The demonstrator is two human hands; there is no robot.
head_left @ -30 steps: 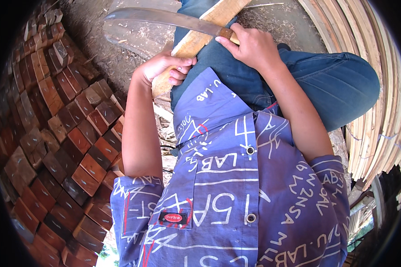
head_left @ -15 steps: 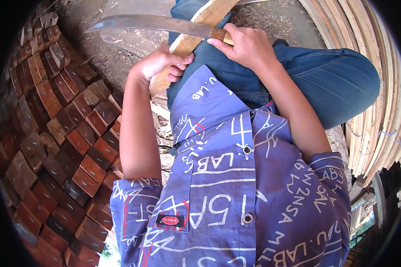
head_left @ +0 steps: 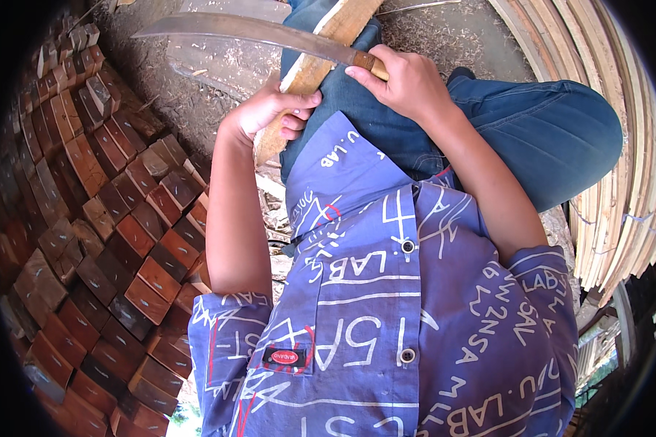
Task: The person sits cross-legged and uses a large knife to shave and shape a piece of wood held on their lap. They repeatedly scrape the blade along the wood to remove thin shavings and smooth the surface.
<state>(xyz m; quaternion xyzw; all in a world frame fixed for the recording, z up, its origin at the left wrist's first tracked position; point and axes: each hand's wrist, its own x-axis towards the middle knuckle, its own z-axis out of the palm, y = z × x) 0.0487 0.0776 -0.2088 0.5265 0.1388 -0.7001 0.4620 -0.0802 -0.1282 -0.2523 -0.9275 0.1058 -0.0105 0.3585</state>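
Observation:
My left hand point(head_left: 270, 113) grips the near end of a pale wooden plank point(head_left: 310, 73) that slants across my lap over blue jeans. My right hand point(head_left: 404, 80) is closed on the wooden handle of a long curved knife point(head_left: 233, 29). Its dull steel blade reaches left past the plank, above the sawdust-strewn ground. The blade's edge lies against the plank's upper side, just above my left fingers. My blue patterned shirt fills the lower part of the view.
A stack of reddish-brown wooden blocks point(head_left: 102, 218) runs along my left side. Bundles of thin pale wooden strips point(head_left: 627, 167) curve along the right. Sawdust and shavings cover the ground point(head_left: 197, 95) ahead.
The knife blade has shifted slightly left and down along the plank. My left hand keeps its hold on the plank's end.

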